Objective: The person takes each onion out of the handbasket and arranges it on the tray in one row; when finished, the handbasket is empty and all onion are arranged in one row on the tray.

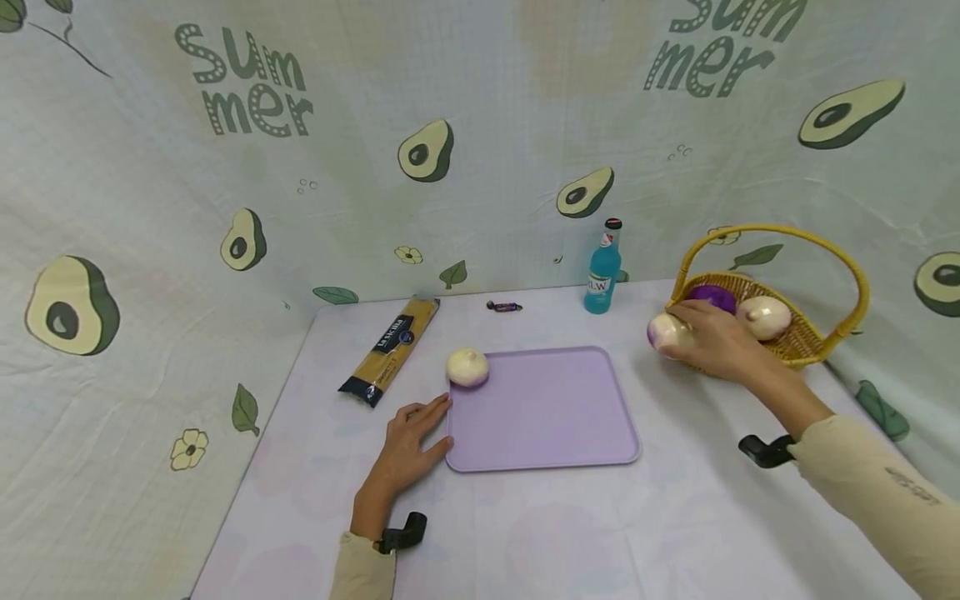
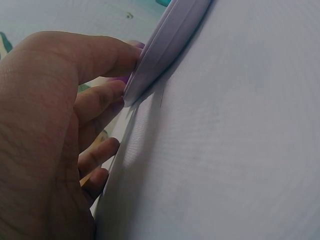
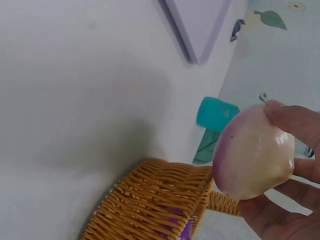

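My right hand (image 1: 714,340) grips a round white-and-purple turnip (image 3: 254,152) just off the left rim of the yellow wicker basket (image 1: 806,357). Thumb and fingers curl round its pale side in the right wrist view. Inside the basket lie another pale turnip (image 1: 763,317) and a shiny purple thing (image 1: 712,297), partly hidden by the hand. At the left side of the lilac tray (image 1: 540,408), my left hand (image 1: 408,446) rests with fingers spread, its fingertips touching the tray's rim (image 2: 162,47). One turnip (image 1: 467,367) sits at the tray's far left corner.
A pack of spaghetti (image 1: 390,350) lies left of the tray. Behind the tray are a small wrapped candy (image 1: 504,307) and an upright bottle of blue drink (image 1: 602,271). The basket's tall handle (image 1: 780,229) arches above it. A printed cloth hangs behind the table.
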The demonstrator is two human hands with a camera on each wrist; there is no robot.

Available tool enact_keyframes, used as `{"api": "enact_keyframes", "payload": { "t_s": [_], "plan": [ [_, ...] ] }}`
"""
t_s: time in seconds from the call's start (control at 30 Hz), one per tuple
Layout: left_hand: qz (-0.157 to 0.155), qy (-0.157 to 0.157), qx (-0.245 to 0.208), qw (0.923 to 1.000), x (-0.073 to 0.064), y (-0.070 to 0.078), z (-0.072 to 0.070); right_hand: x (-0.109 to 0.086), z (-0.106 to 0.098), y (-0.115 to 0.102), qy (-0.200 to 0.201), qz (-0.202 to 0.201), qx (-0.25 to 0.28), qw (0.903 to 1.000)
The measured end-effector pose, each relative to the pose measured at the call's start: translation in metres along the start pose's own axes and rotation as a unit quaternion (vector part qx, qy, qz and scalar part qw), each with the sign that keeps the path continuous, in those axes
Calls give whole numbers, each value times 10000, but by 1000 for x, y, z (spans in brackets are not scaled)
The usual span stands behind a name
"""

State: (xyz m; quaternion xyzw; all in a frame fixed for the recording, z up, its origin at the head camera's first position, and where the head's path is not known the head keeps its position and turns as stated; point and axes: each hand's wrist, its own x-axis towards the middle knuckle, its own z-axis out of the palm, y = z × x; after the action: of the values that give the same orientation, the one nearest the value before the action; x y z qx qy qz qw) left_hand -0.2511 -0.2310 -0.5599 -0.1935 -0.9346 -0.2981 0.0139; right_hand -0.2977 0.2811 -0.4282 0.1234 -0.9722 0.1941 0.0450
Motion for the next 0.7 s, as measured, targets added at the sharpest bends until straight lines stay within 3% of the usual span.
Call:
{"api": "enact_keyframes", "payload": {
  "t_s": [0.27,0.7],
  "plan": [
    [7,4,56,10000,0,-1,1,4,8,-12,-55,-233,94,9997],
    [7,-73,117,9999,0,0,-2,12,22,-27,-257,-193,236,9992]
  ]
}}
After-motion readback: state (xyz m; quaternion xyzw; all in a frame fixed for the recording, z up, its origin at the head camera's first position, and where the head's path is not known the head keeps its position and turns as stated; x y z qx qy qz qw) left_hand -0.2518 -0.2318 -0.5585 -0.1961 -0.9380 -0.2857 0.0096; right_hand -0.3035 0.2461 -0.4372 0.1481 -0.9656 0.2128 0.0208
